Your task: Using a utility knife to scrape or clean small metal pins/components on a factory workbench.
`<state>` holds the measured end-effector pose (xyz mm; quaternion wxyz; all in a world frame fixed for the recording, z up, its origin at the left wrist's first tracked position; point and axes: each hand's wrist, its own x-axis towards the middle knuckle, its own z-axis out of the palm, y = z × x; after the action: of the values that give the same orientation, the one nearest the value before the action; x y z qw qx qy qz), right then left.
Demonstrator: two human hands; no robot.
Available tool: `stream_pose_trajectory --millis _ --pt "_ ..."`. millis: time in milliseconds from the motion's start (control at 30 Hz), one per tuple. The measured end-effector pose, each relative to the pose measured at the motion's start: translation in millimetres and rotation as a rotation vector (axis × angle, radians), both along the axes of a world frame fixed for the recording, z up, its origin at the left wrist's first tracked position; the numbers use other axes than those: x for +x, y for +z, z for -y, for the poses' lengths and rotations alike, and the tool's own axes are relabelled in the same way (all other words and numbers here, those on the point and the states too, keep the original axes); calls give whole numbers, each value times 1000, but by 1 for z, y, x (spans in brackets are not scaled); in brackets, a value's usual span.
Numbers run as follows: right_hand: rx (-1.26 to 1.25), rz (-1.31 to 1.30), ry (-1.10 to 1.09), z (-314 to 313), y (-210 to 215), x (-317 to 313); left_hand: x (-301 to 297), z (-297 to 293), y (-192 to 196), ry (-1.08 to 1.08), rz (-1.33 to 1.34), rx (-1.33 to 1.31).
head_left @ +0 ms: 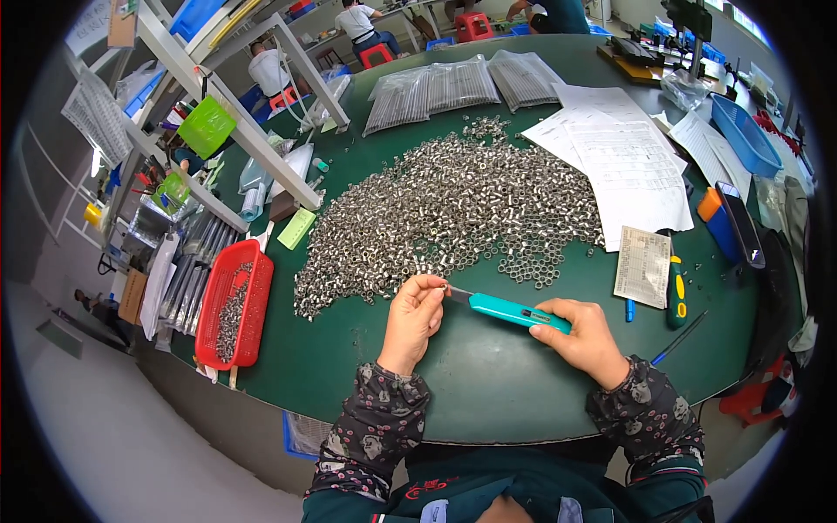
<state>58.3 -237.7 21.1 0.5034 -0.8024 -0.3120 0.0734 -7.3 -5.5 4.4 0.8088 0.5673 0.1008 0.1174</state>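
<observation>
My right hand (582,338) is closed around the handle of a teal utility knife (510,311), its blade out and pointing left. The blade's tip meets a small metal ring (445,288) pinched between the thumb and fingers of my left hand (413,321). Most of that ring is hidden by the fingertips. Just beyond both hands spreads a large heap of small silver metal rings (436,209), with a flat single layer of them at its right front side.
Left of the heap stands a red basket (261,305) holding more small metal parts. Paper sheets (623,166), a printed card (643,266), a green-yellow screwdriver (677,292), a blue pen (667,350) and a phone (739,225) lie right. Bagged rods (453,87) lie behind; a shelf frame (253,148) rises left.
</observation>
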Motion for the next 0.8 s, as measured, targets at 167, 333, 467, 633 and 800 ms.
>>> stream_pose_trajectory --millis 167,333,467,633,800 --pt "-4 -77 28 2 2 0 1 2 2 20 -14 22" --pt "-38 -235 48 3 3 3 0 5 2 54 -14 163" --pt "-14 -125 -5 2 0 1 -1 6 -1 99 -3 312" --pt "-68 382 -123 -4 9 -18 -1 5 1 84 -14 98" --pt "-13 322 -137 -3 2 -12 -2 4 4 108 -65 -6"
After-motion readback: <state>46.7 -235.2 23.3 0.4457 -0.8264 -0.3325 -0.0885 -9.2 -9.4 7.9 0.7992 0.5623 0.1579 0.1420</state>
